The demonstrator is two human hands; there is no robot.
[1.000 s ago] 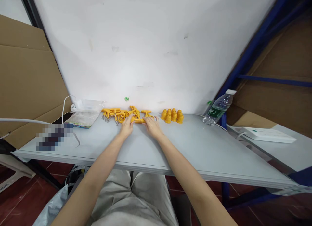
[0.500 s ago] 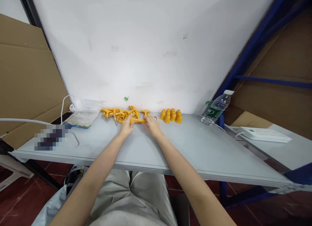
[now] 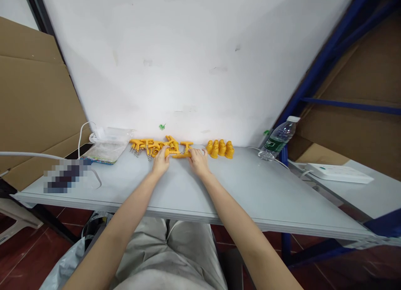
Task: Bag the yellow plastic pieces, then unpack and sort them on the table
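My left hand (image 3: 161,161) has its thumb and fingers closed around the left end of a yellow plastic piece (image 3: 178,155). At its right end, the fingers of my right hand (image 3: 198,160) are closed on it. The piece lies crosswise between the two hands, low over the table; its ends are hidden by my fingers. Left of my left hand lies a pile of yellow T-shaped handles (image 3: 145,143) with metal spiral ends, like corkscrews. One more yellow T-shaped handle (image 3: 187,144) is just behind my right hand. Several yellow bell-shaped caps (image 3: 222,148) stand in rows to the right.
A grey table (image 3: 250,190) meets a white panel (image 3: 200,73) at its back. Plastic bags (image 3: 108,150) and a white cable lie at left. A water bottle (image 3: 278,139) leans at right, with a white power strip (image 3: 340,173) beyond it.
My hands have moved slightly apart, the left one a little to the left and the right one a little to the right. More of the yellow piece shows between them.
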